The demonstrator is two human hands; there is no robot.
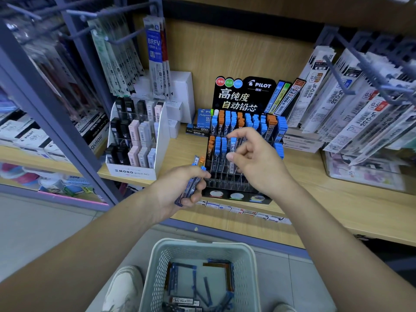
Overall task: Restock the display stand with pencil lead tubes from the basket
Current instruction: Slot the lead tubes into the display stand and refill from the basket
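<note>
Left hand (177,191) grips several lead tubes (188,192); right hand (254,158) pinches 1 blue-capped tube (233,145), display stand (225,183) just beneath.

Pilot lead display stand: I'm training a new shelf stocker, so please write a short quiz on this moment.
1. True or false: the left hand holds several lead tubes.
2. The single tube pinched by the right hand has a cap that is: A orange, B blue, C green.
3. Fill in: the Pilot display stand's empty slots are in its ___ row.
Key: 1 true; 2 B; 3 front.
</note>
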